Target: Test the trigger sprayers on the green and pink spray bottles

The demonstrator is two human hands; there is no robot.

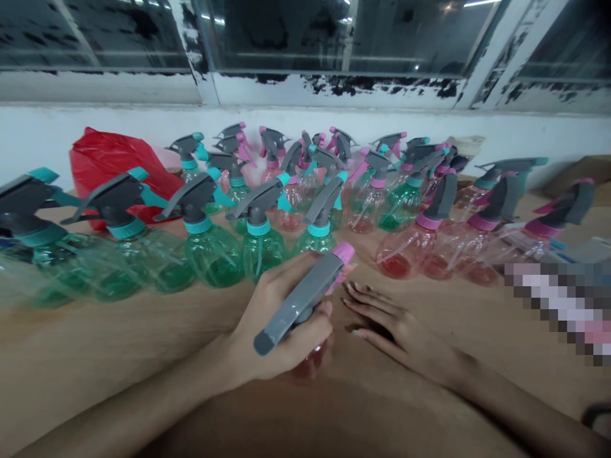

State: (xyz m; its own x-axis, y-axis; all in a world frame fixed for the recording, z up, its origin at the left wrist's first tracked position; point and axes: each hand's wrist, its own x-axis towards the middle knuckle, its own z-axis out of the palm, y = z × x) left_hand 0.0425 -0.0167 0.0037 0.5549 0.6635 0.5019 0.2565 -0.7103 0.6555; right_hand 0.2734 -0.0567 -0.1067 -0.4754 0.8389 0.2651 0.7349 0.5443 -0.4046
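Observation:
My left hand (pixel 286 318) is closed around the neck of a spray bottle (pixel 305 292) with a grey trigger head and a pink nozzle. Part of its reddish clear body shows below my fingers; the rest is hidden. To the right of it, my right hand (pixel 382 318) lies on the table with fingers stretched out and holds nothing. Just beyond my left hand stands a green spray bottle (pixel 262 251) with a teal collar, one of several in a row. Pink-collared red spray bottles (pixel 405 248) stand beyond my right hand.
More spray bottles (pixel 377 184) crowd the back of the wooden table (pixel 157 337), near the white wall. A red plastic bag (pixel 114 159) sits at the back left. At the right edge are a cardboard box (pixel 580 178) and a blurred-out patch (pixel 563 305). Windows (pixel 334 38) run above.

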